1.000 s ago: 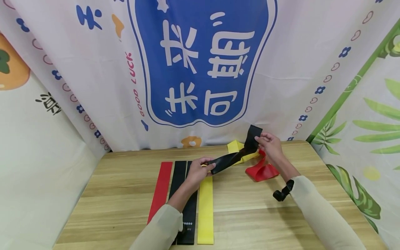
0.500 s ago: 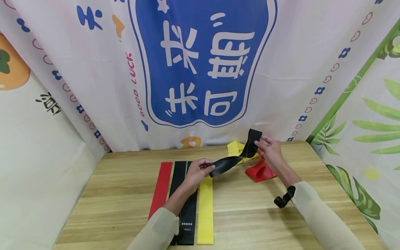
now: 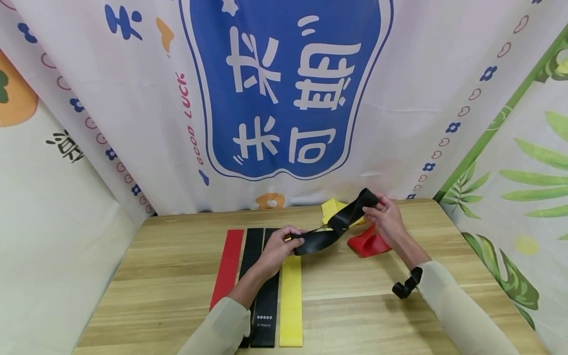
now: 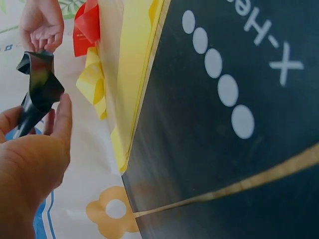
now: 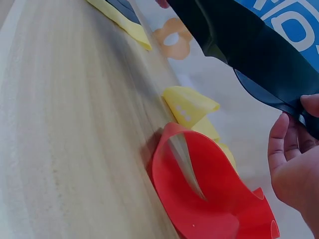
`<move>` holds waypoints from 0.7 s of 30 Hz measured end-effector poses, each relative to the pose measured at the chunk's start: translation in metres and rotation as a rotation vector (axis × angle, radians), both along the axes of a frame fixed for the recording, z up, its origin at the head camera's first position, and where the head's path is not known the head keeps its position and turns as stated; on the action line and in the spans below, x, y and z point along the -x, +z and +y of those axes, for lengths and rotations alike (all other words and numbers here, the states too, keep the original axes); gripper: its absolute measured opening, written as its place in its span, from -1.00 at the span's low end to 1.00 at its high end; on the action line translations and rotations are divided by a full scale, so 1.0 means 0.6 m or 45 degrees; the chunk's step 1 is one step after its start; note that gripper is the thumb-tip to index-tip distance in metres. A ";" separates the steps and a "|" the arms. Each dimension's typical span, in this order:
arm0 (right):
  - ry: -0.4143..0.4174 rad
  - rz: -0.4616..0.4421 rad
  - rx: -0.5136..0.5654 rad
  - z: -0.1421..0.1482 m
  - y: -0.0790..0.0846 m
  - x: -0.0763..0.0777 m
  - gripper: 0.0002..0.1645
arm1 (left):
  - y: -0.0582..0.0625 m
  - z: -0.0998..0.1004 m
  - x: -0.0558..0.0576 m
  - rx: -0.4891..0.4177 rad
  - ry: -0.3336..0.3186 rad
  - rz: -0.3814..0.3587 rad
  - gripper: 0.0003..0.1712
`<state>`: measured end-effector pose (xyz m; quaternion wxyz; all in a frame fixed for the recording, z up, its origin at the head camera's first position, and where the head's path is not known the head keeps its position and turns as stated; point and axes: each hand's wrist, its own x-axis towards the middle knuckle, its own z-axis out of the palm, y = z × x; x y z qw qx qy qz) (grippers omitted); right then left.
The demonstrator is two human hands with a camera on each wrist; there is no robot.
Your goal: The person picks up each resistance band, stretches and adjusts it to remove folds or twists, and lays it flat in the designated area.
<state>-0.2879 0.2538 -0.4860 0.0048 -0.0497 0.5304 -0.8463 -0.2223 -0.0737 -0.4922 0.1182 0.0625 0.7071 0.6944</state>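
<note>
A black resistance band (image 3: 316, 242) hangs twisted in the air between both hands, above the table. My left hand (image 3: 276, 250) pinches its left end between thumb and fingers. Its other end is gripped by my right hand (image 3: 387, 220), held higher near the table's back edge. Beneath and behind the band, a crumpled yellow band (image 3: 330, 208) and a curled red band (image 3: 369, 243) lie on the table; the red loop (image 5: 164, 184) shows close in the right wrist view. Under my left arm, a flat black band (image 3: 266, 296) bears white dots and "X-Heavy" lettering.
Flat bands lie side by side on the wooden table (image 3: 355, 305): a red one (image 3: 228, 266), another black one (image 3: 252, 251) and a yellow one (image 3: 291, 301). A printed cloth (image 3: 412, 148) hangs right behind the table's back edge.
The twisted black band's right end has come down and tilted toward the right, with my right hand slightly lower. The loop has opened a little. My left hand has barely moved.
</note>
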 end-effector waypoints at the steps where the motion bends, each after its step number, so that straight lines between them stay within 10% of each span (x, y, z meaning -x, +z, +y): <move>1: 0.002 0.000 -0.005 -0.001 0.000 -0.002 -0.55 | -0.001 0.000 0.000 -0.009 -0.015 0.003 -0.83; 21: 0.035 0.039 -0.014 -0.012 -0.003 -0.018 -0.57 | 0.001 0.000 -0.005 -0.015 -0.189 0.046 -0.89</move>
